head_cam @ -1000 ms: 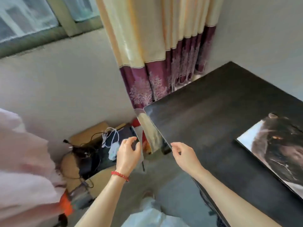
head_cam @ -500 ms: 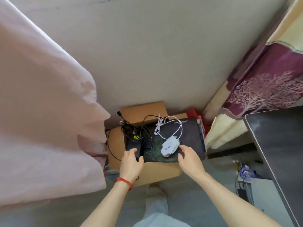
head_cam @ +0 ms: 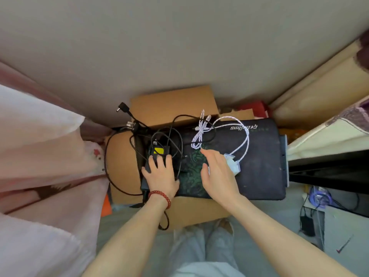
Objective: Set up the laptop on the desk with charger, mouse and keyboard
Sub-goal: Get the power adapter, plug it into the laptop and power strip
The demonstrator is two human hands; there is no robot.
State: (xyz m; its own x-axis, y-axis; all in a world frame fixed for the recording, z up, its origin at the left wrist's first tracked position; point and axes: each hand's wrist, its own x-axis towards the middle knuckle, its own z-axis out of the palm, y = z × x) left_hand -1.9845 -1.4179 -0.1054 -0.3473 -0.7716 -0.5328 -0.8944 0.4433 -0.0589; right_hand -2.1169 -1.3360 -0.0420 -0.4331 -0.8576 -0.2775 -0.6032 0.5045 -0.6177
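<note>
On a cardboard box [head_cam: 173, 104] on the floor lies a black mat with a green pattern [head_cam: 259, 156]; a grey edge, perhaps the laptop [head_cam: 284, 156], shows under its right side. A black charger brick with a yellow label [head_cam: 158, 151] sits at the mat's left end, its black cable [head_cam: 111, 176] looping over the box. My left hand [head_cam: 161, 174] rests flat on the brick, fingers apart. My right hand [head_cam: 217, 172] lies over a white mouse [head_cam: 232, 164], mostly hiding it. The mouse's white braided cable [head_cam: 246, 136] curls across the mat. No keyboard is visible.
The dark desk's edge [head_cam: 329, 166] juts in at the right, with a curtain [head_cam: 319, 92] above it. Pink fabric [head_cam: 40, 156] fills the left. The wall [head_cam: 179, 47] is close behind the box. Cables and small devices [head_cam: 317, 196] sit under the desk.
My view swung from the desk top down to the box on the floor. Both hands dropped onto it: the left now on the charger brick, the right over the mouse.
</note>
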